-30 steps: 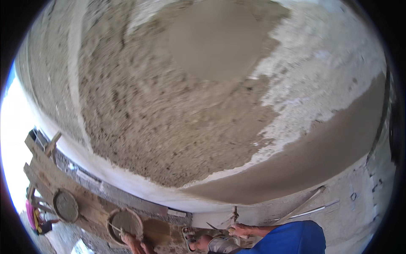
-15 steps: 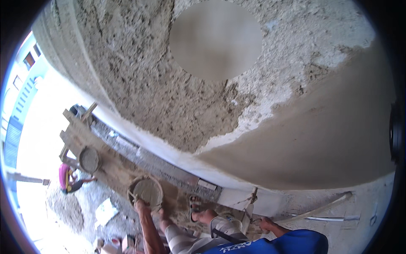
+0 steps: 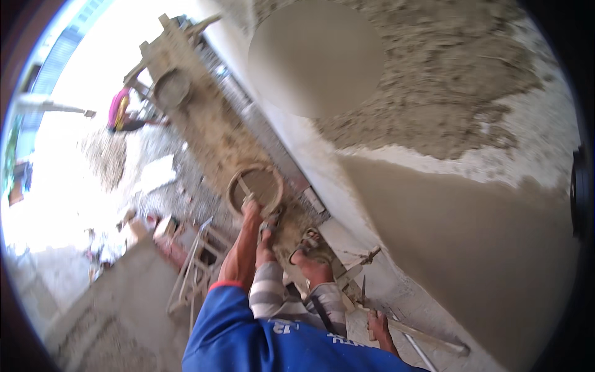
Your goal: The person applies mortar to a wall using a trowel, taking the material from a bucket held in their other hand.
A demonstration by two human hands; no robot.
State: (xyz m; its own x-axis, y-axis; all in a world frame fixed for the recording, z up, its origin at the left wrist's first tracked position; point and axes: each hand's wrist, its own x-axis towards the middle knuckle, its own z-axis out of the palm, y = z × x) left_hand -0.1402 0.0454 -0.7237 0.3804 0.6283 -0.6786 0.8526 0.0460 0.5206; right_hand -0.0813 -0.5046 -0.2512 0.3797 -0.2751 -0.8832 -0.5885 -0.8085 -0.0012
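Observation:
My left hand (image 3: 250, 201) is closed on a pale handle (image 3: 243, 185) across a round tub of wet mortar (image 3: 266, 188), which is on the wooden scaffold plank (image 3: 207, 130) by my feet. My right hand (image 3: 377, 323) is closed on a trowel (image 3: 364, 288) at the lower right, its blade pointing up. Beside me is a wall with rough mortar (image 3: 434, 80) above a smooth grey band (image 3: 452, 242); a blurred oval hides part of it.
A second tub (image 3: 173, 89) stands farther along the plank. A person in pink (image 3: 118, 111) is beyond it, near a sand pile (image 3: 105, 161). A wooden frame (image 3: 198, 260), rubble and a long pole (image 3: 434, 338) are below and beside the plank.
My view has swung left and down, so the plank and tubs now sit higher and more central. My left hand stays at the near tub; my right hand still holds its tool.

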